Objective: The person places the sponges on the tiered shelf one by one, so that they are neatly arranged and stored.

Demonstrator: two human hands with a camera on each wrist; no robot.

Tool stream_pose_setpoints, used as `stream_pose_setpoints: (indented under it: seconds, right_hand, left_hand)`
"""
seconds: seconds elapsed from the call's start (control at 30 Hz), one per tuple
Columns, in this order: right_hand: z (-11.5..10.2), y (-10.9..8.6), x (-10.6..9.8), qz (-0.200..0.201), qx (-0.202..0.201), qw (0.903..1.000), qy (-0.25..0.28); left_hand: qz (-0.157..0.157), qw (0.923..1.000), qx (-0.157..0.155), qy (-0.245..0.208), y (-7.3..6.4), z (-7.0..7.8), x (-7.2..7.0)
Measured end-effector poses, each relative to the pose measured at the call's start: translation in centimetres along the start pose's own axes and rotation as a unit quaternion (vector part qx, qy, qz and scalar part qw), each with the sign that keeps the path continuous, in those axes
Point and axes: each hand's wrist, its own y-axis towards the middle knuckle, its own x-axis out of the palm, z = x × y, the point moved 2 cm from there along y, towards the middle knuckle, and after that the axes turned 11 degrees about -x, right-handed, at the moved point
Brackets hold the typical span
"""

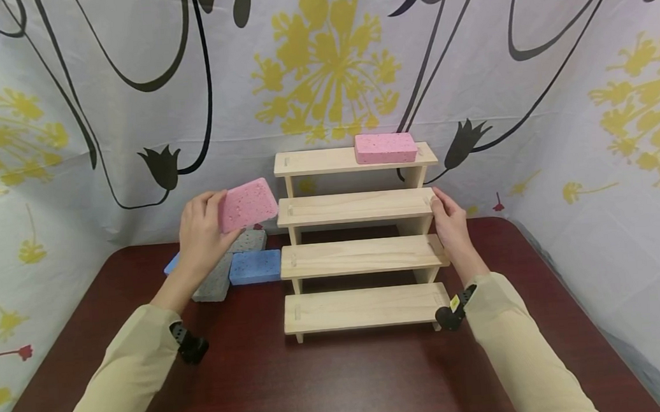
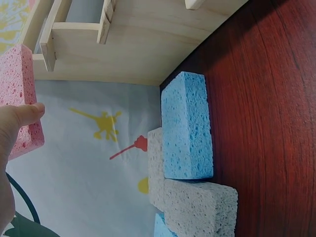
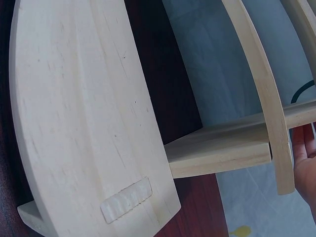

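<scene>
My left hand (image 1: 202,231) pinches a pink sponge (image 1: 248,205), held up in the air just left of a four-step wooden rack (image 1: 362,255). In the left wrist view, the thumb presses on the narrow side of that pink sponge (image 2: 22,98). At the rack's right end, my right hand (image 1: 455,229) grips the edge near the second step from the top; part of its fingers is hidden behind the wood. A second pink sponge (image 1: 386,148) lies on the right part of the top step. Beneath the left hand, grey sponges (image 1: 213,281) and blue sponges (image 1: 255,267) lie on the table.
The rack stands on a dark red-brown table (image 1: 354,383). A white cloth (image 1: 231,111) with yellow and grey flower prints hangs behind and along both sides. The blue sponge (image 2: 187,126) nearest the rack lies close beside its left side.
</scene>
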Motion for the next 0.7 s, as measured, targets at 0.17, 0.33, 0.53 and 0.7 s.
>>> stream_pose_setpoints:
  seconds: [0.17, 0.33, 0.53, 0.7]
  right_hand:
    - [0.2, 0.1, 0.0, 0.002, 0.003, 1.0, 0.006]
    - [0.3, 0.1, 0.0, 0.002, -0.003, 1.0, 0.001]
    - [0.2, 0.1, 0.0, 0.005, -0.008, 0.9999, 0.005]
    - [-0.5, -0.2, 0.0, 0.002, 0.004, 0.9999, 0.011]
  left_hand:
    - [0.006, 0.9999, 0.009, -0.004, 0.3, 0.4, 0.1]
    - [0.014, 0.9997, 0.016, -0.008, 0.5, 0.8, 0.2]
    - [0.012, 0.9997, 0.022, -0.006, 0.7, 1.2, 0.3]
    - [0.011, 0.9994, 0.031, -0.009, 1.2, 1.7, 0.5]
